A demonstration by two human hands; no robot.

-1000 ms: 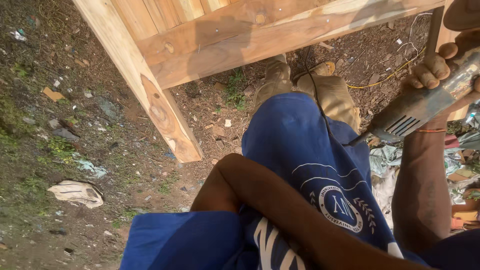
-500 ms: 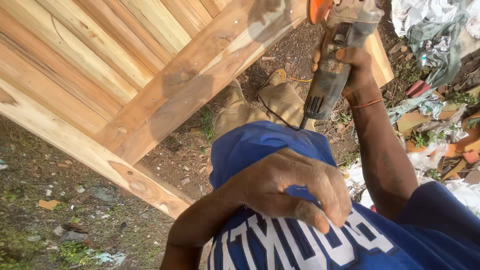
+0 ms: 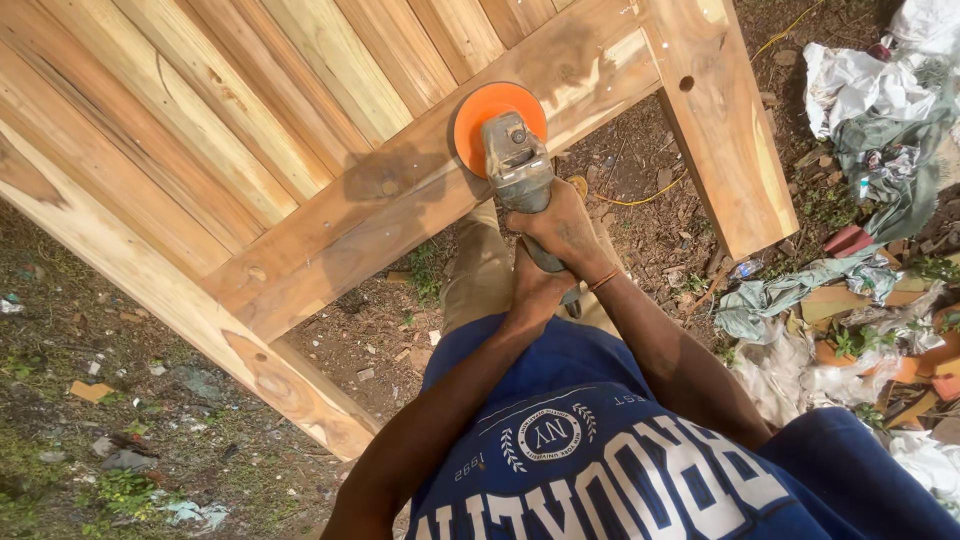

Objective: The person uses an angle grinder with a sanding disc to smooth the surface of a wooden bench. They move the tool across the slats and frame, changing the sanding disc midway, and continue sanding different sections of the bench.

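Your angle grinder (image 3: 520,170): grey metal body, round orange disc at head. Tool points away from you; disc lies flat against pale wooden crossbeam (image 3: 400,190) of slatted frame. Beam runs diagonally, lower left to upper right, knots and grain showing, surface dusty. Grinder rear wrapped by your hands, cord not clearly visible.

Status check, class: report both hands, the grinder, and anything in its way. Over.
Right hand and left hand both gripping the angle grinder. Its orange disc on the wooden frame's cross rail. Yellow cord on the dirt beyond, nothing blocking.
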